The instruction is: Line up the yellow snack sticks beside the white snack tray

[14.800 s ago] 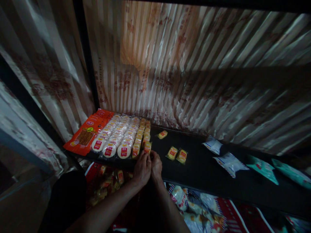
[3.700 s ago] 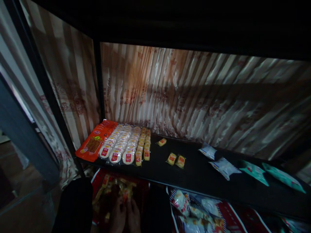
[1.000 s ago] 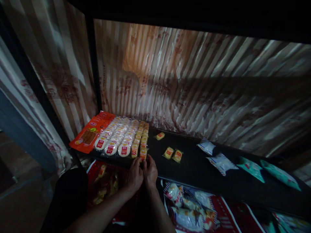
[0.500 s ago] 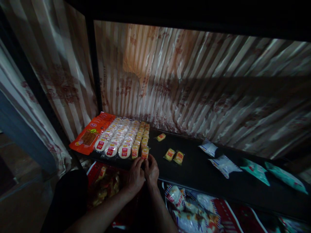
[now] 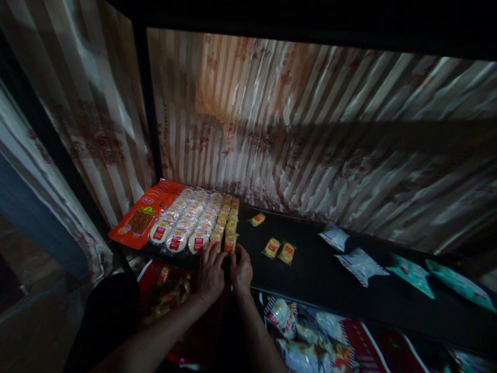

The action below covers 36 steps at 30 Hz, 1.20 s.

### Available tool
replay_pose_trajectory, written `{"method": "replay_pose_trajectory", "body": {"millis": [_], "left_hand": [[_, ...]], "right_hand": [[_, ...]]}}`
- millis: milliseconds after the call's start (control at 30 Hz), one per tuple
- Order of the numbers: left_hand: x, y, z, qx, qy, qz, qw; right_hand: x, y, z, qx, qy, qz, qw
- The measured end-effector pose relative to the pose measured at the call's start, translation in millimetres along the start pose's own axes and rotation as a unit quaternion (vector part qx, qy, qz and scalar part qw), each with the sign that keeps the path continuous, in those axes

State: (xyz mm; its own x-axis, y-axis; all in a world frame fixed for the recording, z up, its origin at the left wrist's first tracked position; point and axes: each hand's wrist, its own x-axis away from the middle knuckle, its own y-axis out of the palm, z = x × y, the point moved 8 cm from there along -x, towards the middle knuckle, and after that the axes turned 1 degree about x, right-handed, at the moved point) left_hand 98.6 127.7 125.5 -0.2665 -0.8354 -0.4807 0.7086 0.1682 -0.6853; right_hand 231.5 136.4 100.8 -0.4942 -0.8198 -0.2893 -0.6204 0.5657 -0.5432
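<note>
Two narrow columns of small yellow wrapped snack packets (image 5: 230, 243) lean overlapping on the black shelf. My left hand (image 5: 212, 274) rests at the front of the left yellow column, its fingers stretched over the lowest packet and hiding part of it. Beside the front packet of the right column is my right hand (image 5: 241, 272), fingers bent and slightly apart, fingertips at the packet's right edge. Neither hand shows anything lifted. Left of the yellow columns run overlapping rows of round white wrapped crackers (image 5: 176, 241), then flat orange snack bags (image 5: 142, 220).
Three loose yellow packets (image 5: 288, 253) lie right of the columns. Farther along the black shelf (image 5: 310, 280) are white bags (image 5: 361, 265) and green bags (image 5: 411, 274). Below, a red box (image 5: 145, 277) holds yellow packets; another holds white bags (image 5: 303, 355). Striped sheeting (image 5: 272, 114) hangs behind.
My left hand has shifted left from the right column's front packet onto the left column's front. My right hand stays almost in place. The front yellow packet sits slightly farther back.
</note>
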Motion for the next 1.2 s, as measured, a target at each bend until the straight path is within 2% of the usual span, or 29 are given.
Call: {"method": "replay_pose_trajectory", "body": {"millis": [133, 400, 700, 833, 1000, 1200], "left_hand": [[-6.1, 9.0, -7.3, -0.028, 0.022, -0.035, 0.999], [-8.9, 23.8, -12.5, -0.067, 0.101, -0.054, 0.991], [-8.6, 17.9, -9.2, -0.103, 0.152, 0.001, 0.983], [-3.5, 15.2, -10.6, -0.1, 0.148, 0.013, 0.984], [11.7, 12.0, -9.0, -0.103, 0.138, 0.02, 0.985], [17.8, 18.0, -14.0, -0.1, 0.098, 0.014, 0.99]], "right_hand": [[-1.6, 2.1, -2.0, 0.004, 0.005, -0.014, 1.0], [-2.0, 1.7, -6.5, 0.013, 0.006, -0.014, 1.0], [-1.7, 4.2, -3.2, 0.04, -0.003, -0.006, 0.999], [-1.8, 3.4, -0.7, 0.032, -0.004, -0.012, 0.999], [-3.7, 0.4, -0.8, 0.013, -0.013, 0.012, 1.0], [-7.8, 1.7, -10.0, 0.018, -0.039, 0.027, 0.999]]}}
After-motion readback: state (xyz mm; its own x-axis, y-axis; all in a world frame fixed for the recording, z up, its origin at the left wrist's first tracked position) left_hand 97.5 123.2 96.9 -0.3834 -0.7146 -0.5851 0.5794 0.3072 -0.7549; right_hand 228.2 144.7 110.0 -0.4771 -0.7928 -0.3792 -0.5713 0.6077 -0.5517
